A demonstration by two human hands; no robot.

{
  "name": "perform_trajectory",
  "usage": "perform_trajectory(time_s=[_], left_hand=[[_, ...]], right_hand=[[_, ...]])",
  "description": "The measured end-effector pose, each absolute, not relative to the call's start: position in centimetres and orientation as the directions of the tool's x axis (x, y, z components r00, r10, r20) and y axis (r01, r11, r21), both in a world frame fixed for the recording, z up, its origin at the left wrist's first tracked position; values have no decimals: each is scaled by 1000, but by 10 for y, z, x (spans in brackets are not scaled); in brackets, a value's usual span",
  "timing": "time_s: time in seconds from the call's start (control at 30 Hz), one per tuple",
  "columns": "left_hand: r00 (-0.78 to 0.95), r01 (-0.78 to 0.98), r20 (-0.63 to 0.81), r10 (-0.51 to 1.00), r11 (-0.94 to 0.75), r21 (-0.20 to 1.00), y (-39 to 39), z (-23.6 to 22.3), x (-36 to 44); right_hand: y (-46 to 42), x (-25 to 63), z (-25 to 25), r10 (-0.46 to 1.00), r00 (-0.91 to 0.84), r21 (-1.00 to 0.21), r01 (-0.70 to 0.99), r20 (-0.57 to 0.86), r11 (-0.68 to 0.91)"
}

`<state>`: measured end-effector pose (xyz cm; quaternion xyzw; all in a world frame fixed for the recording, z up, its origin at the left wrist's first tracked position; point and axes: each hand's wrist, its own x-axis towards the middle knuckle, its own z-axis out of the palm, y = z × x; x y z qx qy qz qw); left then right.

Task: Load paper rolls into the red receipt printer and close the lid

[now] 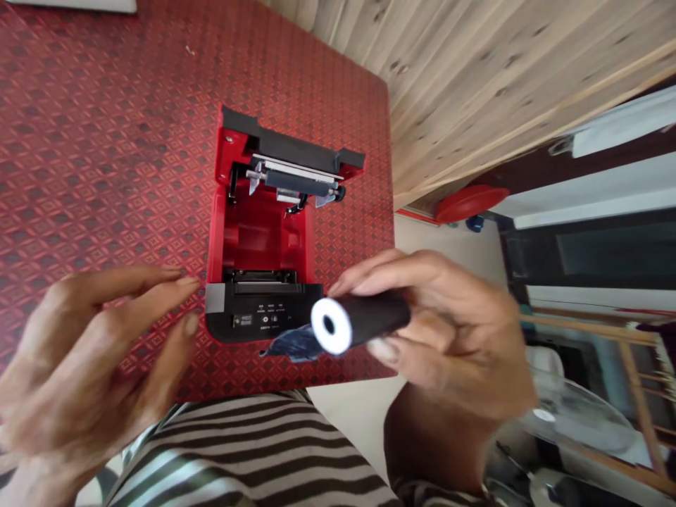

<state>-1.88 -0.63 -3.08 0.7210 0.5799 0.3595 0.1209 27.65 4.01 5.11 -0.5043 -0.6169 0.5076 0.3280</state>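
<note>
In the head view, my right hand (448, 324) is closed around a small roll (370, 320) with a black outside, a white end and a dark hole in its core. A crumpled strip of dark film (296, 345) trails from the roll, over the front edge of the printer. That red and black label or receipt printer (261, 313) stands on the table with its lid (296, 144) raised, showing a red inner bay and a dark roller under the lid. My left hand (100, 345) is open beside the printer's front left corner, fingers apart, holding nothing.
A red patterned tabletop (132, 162) lies under the printer, its right edge near my right hand. Beyond is a wood-plank surface (454, 77). The corner of a white object (79, 5) shows at top left. A red basin (470, 203) and a wooden rack (639, 394) are farther right.
</note>
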Motion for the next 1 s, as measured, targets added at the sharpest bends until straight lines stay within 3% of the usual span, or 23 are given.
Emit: perform_trajectory(time_s=[0.07, 0.17, 0.27, 0.4, 0.57, 0.83, 1.0], left_hand=[[141, 726, 493, 859, -428, 538, 4, -29, -6], [199, 704, 501, 842, -479, 525, 16, -31, 6], [191, 685, 456, 869, -451, 572, 20, -37, 6], [175, 647, 455, 873, -450, 615, 20, -40, 3], [164, 642, 431, 887, -428, 636, 19, -39, 6], [144, 641, 434, 889, -418, 644, 18, -42, 7], [143, 643, 460, 876, -436, 630, 18, -41, 7]], right_hand=[[51, 264, 50, 889, -432, -956, 293, -153, -22], [68, 251, 43, 868, -496, -907, 380, -35, 180], [76, 239, 32, 889, -443, -760, 537, 116, 367], [71, 220, 16, 904, -392, -530, 737, 171, 420], [67, 206, 9, 919, -369, -318, 862, 139, 395], [79, 199, 27, 908, -418, -65, 907, -24, 416], [81, 196, 34, 884, -461, 13, 886, -80, 464]])
